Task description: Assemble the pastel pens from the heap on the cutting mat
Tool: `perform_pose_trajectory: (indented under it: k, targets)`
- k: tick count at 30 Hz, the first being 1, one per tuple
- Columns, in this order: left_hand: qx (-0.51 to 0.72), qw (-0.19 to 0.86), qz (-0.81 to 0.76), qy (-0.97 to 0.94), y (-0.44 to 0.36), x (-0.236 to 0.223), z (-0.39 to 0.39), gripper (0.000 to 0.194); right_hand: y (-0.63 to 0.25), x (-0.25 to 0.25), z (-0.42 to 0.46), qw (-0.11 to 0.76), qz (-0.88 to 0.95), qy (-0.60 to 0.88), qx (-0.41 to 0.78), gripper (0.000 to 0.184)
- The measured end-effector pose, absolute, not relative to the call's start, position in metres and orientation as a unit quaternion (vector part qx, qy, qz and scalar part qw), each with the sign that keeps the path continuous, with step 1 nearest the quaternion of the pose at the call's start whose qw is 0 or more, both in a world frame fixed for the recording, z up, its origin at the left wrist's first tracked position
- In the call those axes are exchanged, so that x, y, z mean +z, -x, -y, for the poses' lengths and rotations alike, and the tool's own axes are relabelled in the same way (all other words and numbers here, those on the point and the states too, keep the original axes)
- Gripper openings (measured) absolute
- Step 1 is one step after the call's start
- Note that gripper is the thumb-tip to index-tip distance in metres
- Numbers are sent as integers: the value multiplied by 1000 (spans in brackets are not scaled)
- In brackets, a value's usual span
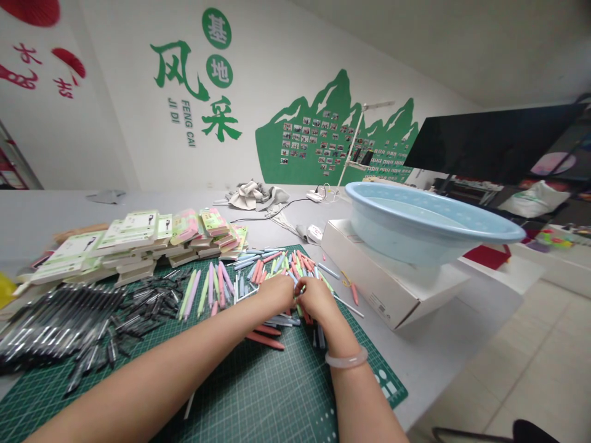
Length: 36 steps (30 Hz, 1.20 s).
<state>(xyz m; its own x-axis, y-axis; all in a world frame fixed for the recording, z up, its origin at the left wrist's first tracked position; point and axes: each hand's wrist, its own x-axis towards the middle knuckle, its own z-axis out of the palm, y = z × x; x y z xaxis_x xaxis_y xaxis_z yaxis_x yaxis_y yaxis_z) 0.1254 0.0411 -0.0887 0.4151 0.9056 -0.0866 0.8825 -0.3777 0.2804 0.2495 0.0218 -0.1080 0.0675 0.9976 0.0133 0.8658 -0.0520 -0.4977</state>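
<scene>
My left hand (pixel 277 292) and my right hand (pixel 316 298) meet above a loose heap of pastel pens (pixel 277 271) in pink, green, blue and white. The fingers of both hands curl close together over the heap, and what they pinch is too hidden to name. A pale bangle (pixel 346 358) circles my right wrist. The heap lies on a green cutting mat (pixel 258 394), with several coral pens (pixel 265 341) just below my hands. To the left of the hands lies a mass of black pens (pixel 60 323).
Stacks of packaged cards (pixel 129 240) stand behind the mat. A light blue plastic basin (pixel 429 221) rests on a white box (pixel 388 277) to the right. Farther back on the table lie crumpled cloth (pixel 253 197), cables and a power strip (pixel 315 196). The table edge runs along the right.
</scene>
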Motion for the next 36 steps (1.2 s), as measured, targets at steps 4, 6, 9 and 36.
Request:
perform_pose_trajectory:
  k: [4, 6, 9, 36]
  targets:
    - [38, 160, -530, -832, -120, -93, -48, 22, -249, -108, -22, 190, 661, 701, 187, 22]
    - [42, 166, -527, -832, -117, -97, -51, 21, -248, -108, -22, 188, 662, 698, 197, 21]
    - [54, 171, -528, -830, -112, -104, -55, 19, -249, -108, -23, 184, 665, 691, 213, 21]
    - [287, 354, -435, -777, -70, -68, -59, 13, -238, -104, -24, 346, 681, 566, 310, 9]
